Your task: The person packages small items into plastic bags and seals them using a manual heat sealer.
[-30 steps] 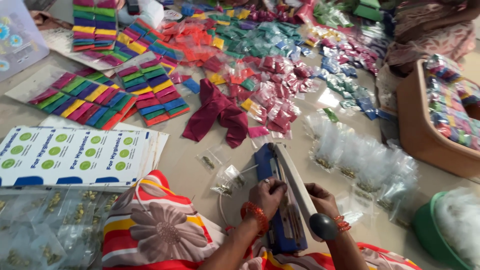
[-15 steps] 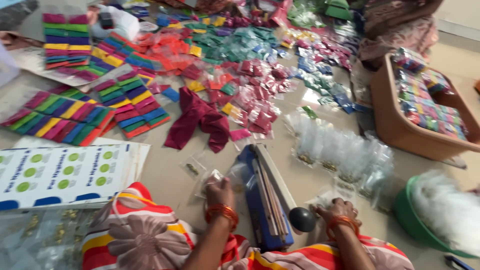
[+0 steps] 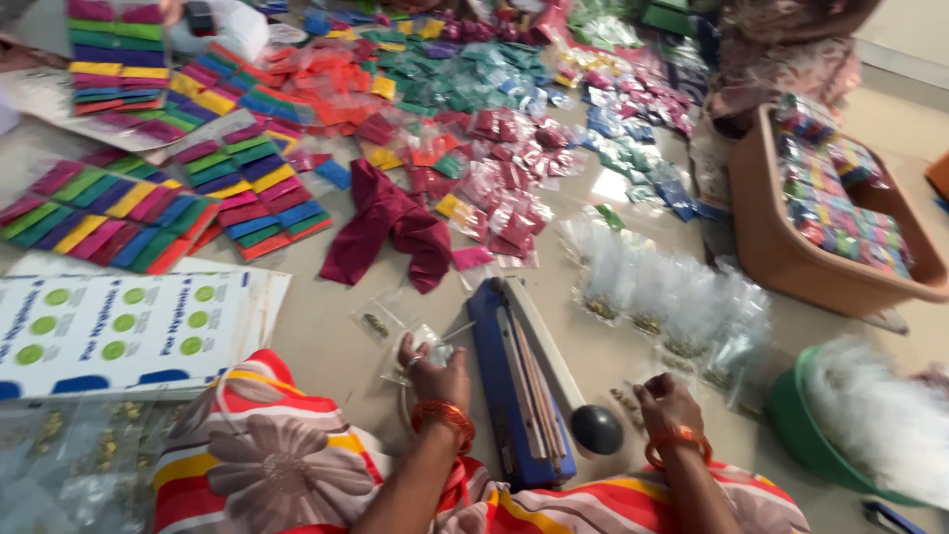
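1. On a pale floor (image 3: 326,336) crowded with sorted stock, rows of coloured packets (image 3: 129,213) and a maroon cloth (image 3: 390,222) fill the room's far side; a brown tub (image 3: 791,262) sits to the right.
2. A blue heat sealer (image 3: 509,381) lies between the hands, its lever arm raised.
3. The left hand (image 3: 435,376) pinches a small clear pouch (image 3: 420,346) just left of the sealer; likely light, limp and slippery, best held by its edge.
4. The right hand (image 3: 670,400), fingers curled, picks at tiny loose pieces (image 3: 625,399).
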